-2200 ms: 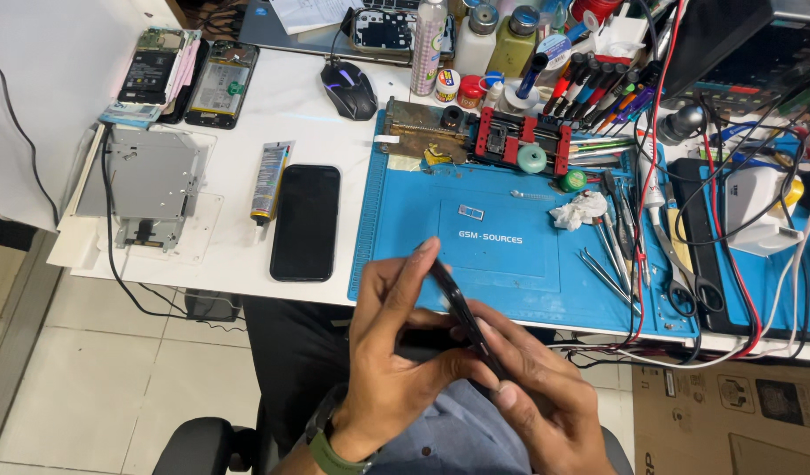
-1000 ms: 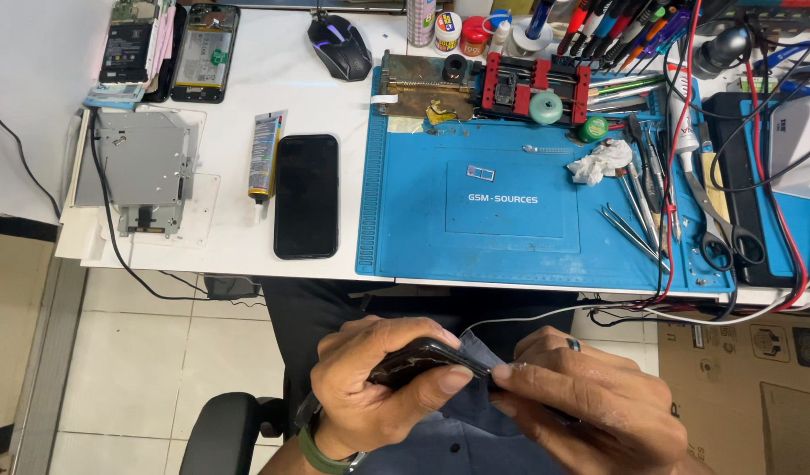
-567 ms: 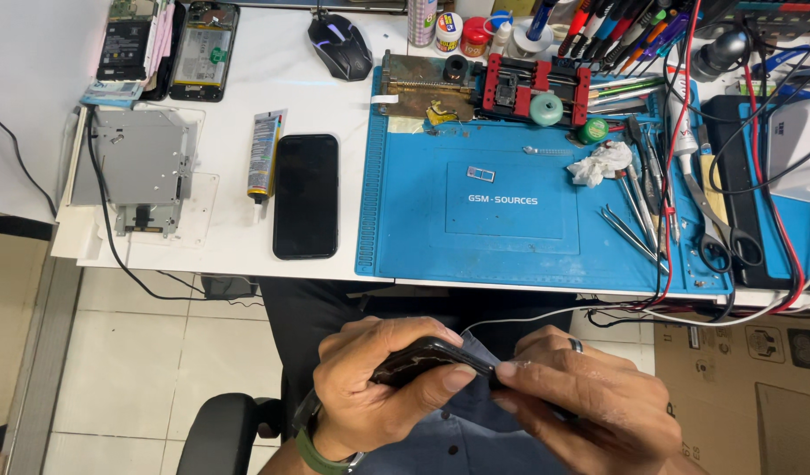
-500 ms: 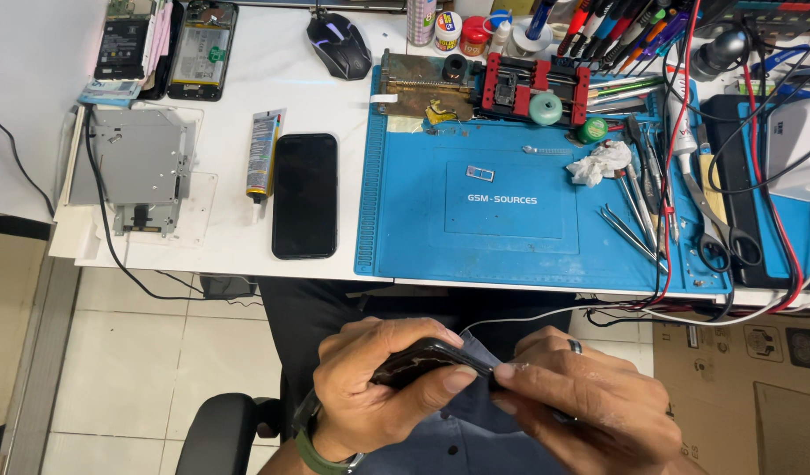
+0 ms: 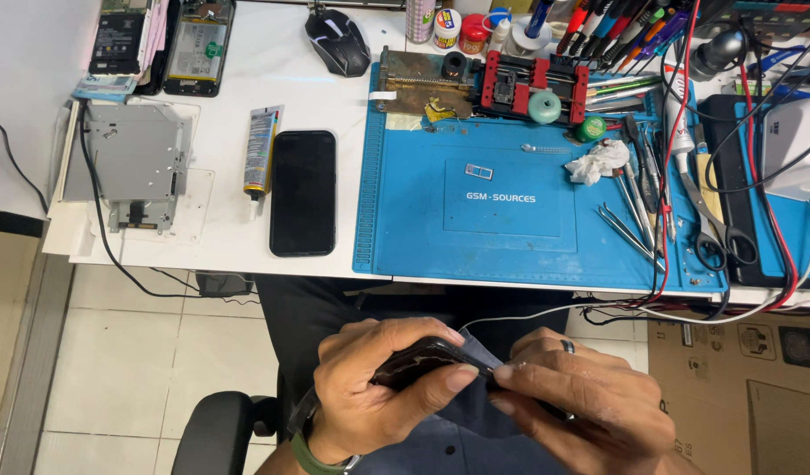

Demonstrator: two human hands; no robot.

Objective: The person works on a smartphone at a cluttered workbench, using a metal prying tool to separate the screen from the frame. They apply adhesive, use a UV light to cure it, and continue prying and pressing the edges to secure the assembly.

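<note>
Low over my lap, in front of the desk, my left hand (image 5: pixel 378 387) grips a dark phone (image 5: pixel 418 361) edge-on, thumb along its near side. My right hand (image 5: pixel 581 400), a ring on one finger, presses against the phone's right end, with blue-grey cloth (image 5: pixel 475 352) of my shirt bunched between the hands. A green watch strap shows on my left wrist. Most of the phone is hidden by my fingers.
On the white desk lie a black phone face down (image 5: pixel 303 192), a glue tube (image 5: pixel 260 151), a metal tray (image 5: pixel 128 167) and a mouse (image 5: pixel 337 41). A blue repair mat (image 5: pixel 510 229) carries tweezers (image 5: pixel 629 233), scissors (image 5: pixel 713 220), a red clamp jig (image 5: pixel 532 84) and a crumpled tissue (image 5: pixel 598 161). Cardboard box (image 5: pixel 739 387) at right.
Since the earliest frame my hands have dropped from the desk edge to my lap with the phone, which went from upright to flat. Over the last second they stay still.
</note>
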